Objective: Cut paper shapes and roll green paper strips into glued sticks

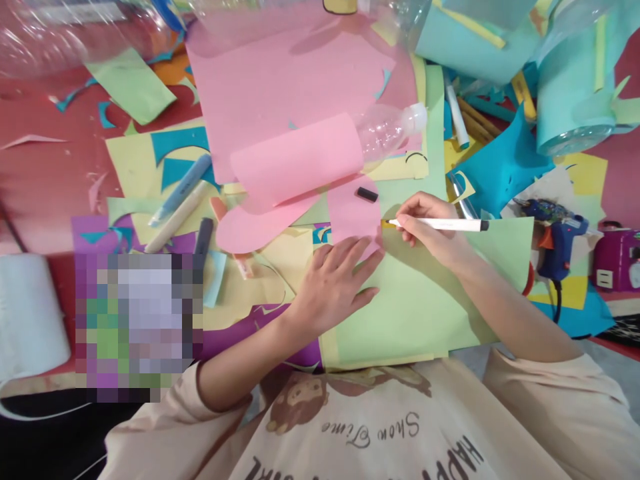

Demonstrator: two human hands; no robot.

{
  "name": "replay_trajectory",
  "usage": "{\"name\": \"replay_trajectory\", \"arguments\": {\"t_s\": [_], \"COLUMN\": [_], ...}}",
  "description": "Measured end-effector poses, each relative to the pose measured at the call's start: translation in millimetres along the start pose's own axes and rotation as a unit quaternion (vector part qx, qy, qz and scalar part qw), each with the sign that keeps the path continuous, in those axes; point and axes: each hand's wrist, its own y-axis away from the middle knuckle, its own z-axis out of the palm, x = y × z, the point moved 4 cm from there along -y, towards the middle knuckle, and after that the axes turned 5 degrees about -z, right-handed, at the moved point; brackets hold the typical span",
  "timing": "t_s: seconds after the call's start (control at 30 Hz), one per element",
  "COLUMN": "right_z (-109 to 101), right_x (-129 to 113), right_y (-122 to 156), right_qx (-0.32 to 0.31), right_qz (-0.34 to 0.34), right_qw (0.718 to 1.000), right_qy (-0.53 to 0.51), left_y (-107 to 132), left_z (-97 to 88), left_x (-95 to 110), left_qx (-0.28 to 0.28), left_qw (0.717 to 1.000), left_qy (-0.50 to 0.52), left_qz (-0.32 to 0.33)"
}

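Note:
My right hand (pixel 425 223) grips a white marker (pixel 447 225), its uncapped tip pointing left at the edge of a pink paper piece (pixel 347 210). On that piece lies a small black marker cap (pixel 367 194). My left hand (pixel 337 283) rests flat with fingers spread, its fingertips on the lower part of the pink piece. Under both hands spreads a light green sheet (pixel 400 307). Just beyond them a clear plastic bottle (pixel 383 137) wrapped in pink paper lies on its side, white cap to the right. Another rounded pink paper shape (pixel 260 227) sits to the left.
Several markers lie at left, including a blue one (pixel 183 190). At right are a blue hot glue gun (pixel 557 247), a magenta box (pixel 617 260) and a bottle wrapped in light blue paper (pixel 573 93). A large pink sheet (pixel 300 73) and coloured scraps cover the back.

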Motion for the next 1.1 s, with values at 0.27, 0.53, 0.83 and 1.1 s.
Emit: {"name": "replay_trajectory", "arguments": {"t_s": [0.27,0.53,0.83,1.1], "right_z": [-1.5,-1.6,-1.9,-0.1], "right_x": [-1.3,-4.3,-0.2,-6.6], "right_y": [0.3,-0.1,-0.6,4.1], "right_qx": [0.001,-0.003,0.027,0.046], "right_qz": [-0.029,-0.048,-0.022,-0.159], "right_qw": [0.994,0.989,0.999,0.984], "right_qy": [0.108,0.138,0.030,0.061], "left_y": [-0.3,-0.2,0.1,-1.0], "left_z": [-0.3,0.8,-0.6,-1.0], "left_x": [0.3,0.8,-0.2,0.0], "left_qx": [0.003,-0.001,0.001,0.011], "left_qw": [1.000,1.000,1.000,1.000], "left_qy": [-0.014,-0.019,0.002,-0.007], "left_qz": [0.003,0.001,-0.001,0.006]}}
